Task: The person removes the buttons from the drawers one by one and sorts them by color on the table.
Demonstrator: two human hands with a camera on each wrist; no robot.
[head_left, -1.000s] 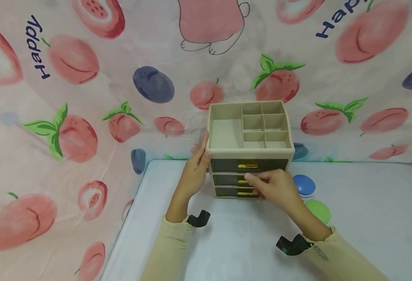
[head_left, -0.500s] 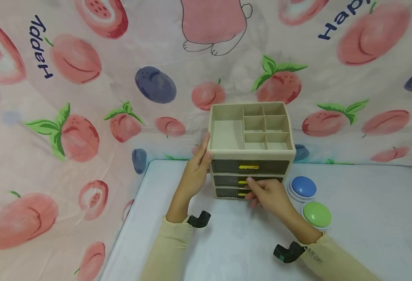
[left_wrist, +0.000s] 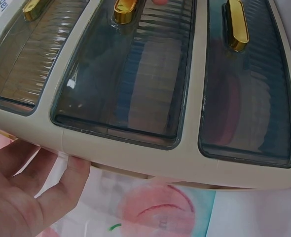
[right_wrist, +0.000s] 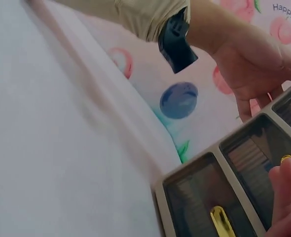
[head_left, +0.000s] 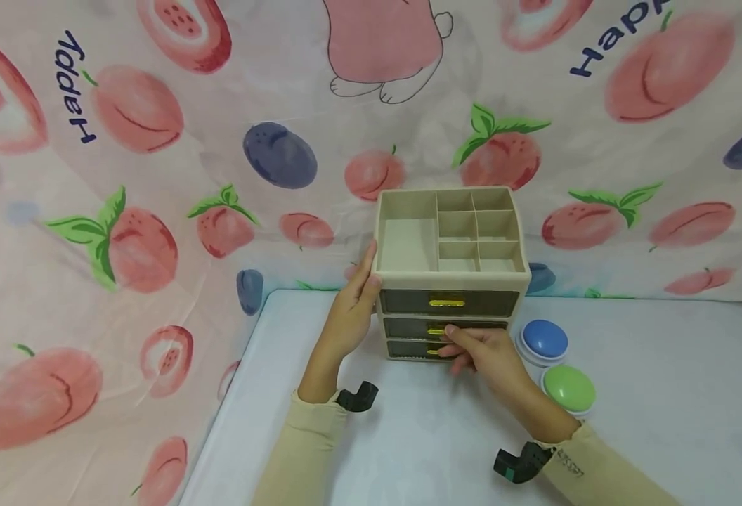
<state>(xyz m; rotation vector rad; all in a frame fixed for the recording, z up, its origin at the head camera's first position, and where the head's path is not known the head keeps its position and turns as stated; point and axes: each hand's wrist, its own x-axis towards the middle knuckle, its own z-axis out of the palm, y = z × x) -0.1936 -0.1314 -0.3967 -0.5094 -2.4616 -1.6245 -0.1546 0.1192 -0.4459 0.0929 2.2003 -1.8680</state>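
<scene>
Behind everything hangs a fruit-printed cloth (head_left: 206, 169), and in front of it spreads the white table (head_left: 674, 407). The beige organizer (head_left: 450, 281) stands upright at the table's far side, near the cloth, its three drawers apparently closed. The left hand (head_left: 350, 316) lies along its left side, fingers extended against the wall, squeezing nothing; if that hand eased off, a hard pull could drag or tip the whole light-looking box nearer. The right hand (head_left: 487, 351) has its thumb and fingers gathered before the middle drawer (head_left: 409, 328); whether they really pinch I cannot tell. Just right of the organizer sit a blue-topped round object (head_left: 545, 339) and, nearer, a green-topped one (head_left: 570, 388), which the right forearm could knock when drawn back. Smallest, the middle gold handle (head_left: 435, 331) offers little purchase, so fingertips could slip off.
</scene>
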